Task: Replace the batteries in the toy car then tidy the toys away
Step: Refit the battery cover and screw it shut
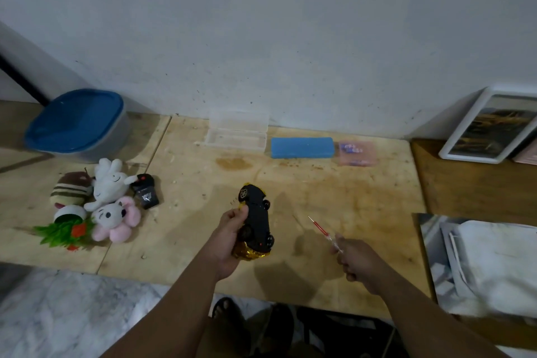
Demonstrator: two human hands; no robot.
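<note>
Our left hand grips the toy car belly-up, just above the tabletop near centre. Our right hand, at 3 o'clock from the car, pinches a thin red screwdriver. We judge the tip could slip off a tiny screw, or the screw roll away on the scuffed, stained plywood. Plush toys lie at 9 o'clock, a blue-lidded bin at 10, against a bare white wall.

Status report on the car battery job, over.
Left hand holds toy car underside up, off the table. Right hand holds red screwdriver, tip short of the car. Nothing between them.
</note>
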